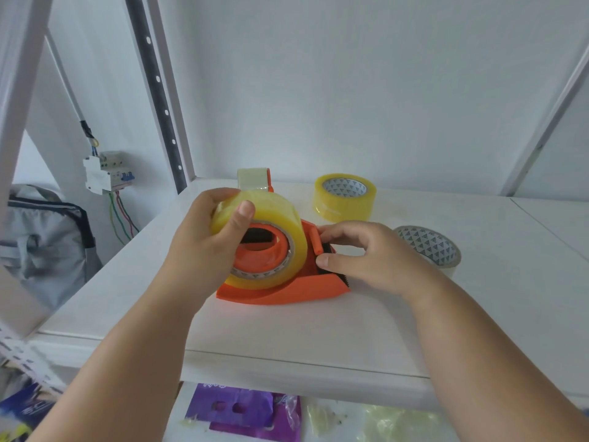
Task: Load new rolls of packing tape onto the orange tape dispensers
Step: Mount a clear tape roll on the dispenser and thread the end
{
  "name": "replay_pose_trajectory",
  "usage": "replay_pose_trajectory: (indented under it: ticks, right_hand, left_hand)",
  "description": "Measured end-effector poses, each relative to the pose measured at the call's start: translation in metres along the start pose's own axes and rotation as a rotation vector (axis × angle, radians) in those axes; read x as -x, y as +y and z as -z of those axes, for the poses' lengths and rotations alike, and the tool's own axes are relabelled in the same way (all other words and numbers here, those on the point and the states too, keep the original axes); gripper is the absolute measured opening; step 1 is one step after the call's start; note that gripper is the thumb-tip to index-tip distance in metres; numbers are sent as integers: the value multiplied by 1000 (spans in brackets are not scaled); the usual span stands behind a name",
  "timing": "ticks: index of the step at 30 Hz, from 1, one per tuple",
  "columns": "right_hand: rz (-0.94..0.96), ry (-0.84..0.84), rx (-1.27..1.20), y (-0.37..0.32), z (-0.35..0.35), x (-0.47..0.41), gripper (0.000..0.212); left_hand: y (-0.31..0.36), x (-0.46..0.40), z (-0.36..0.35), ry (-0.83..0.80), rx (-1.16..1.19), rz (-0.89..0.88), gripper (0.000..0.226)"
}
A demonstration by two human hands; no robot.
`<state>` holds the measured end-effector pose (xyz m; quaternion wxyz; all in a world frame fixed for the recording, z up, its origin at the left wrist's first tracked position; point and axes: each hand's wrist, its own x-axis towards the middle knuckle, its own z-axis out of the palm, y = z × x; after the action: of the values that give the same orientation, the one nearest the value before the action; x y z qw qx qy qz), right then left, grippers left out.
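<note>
Two hands engaged: left hand (204, 247) curled around the yellowish clear tape roll (271, 240) seated on the orange plastic dispenser (280, 290); right hand (366, 253) pinches beside its cutter. Risk: serrated blade nicks fingertips.

- The scene is bright and evenly lit with soft, cool daylight; the white wall (366, 90) and the white shelf (478, 298) look pale and slightly bluish.
- Shadows are faint and diffuse: a soft one lies under the orange dispenser (287, 291), another beneath the left hand (204, 247).
- Small glossy highlights sit on the yellow tape roll (271, 224) in that hand.
- Wide-angle distortion bends the shelf uprights (159, 90) outward toward the frame edges, and the forearms look stretched at the bottom.
- The centre is reasonably sharp; the lower-left corner is smeared, and the purple packets (245, 409) below the shelf are soft.
- Fine detail is slightly mushy throughout.
</note>
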<state>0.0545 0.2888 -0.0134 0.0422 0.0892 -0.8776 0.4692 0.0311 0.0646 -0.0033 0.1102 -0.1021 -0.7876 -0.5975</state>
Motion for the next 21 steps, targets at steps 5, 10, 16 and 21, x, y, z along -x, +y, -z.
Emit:
replay_pose_trajectory:
  ticks: [5, 10, 16, 21]
  right_hand:
    - [-13, 23, -45, -2, -1, 0, 21]
    - [2, 98, -41, -3, -5, 3, 15]
    - [70, 131, 112, -10, -13, 5, 17]
    - [96, 157, 103, -11, -15, 7, 19]
  left_hand:
    - [1, 1, -1, -12, 74, 36, 35]
    - [4, -1, -3, -28, 21, 21, 31]
    - [15, 2, -3, -26, -119, -11, 34]
    - [32, 0, -3, -51, -304, -55, 28]
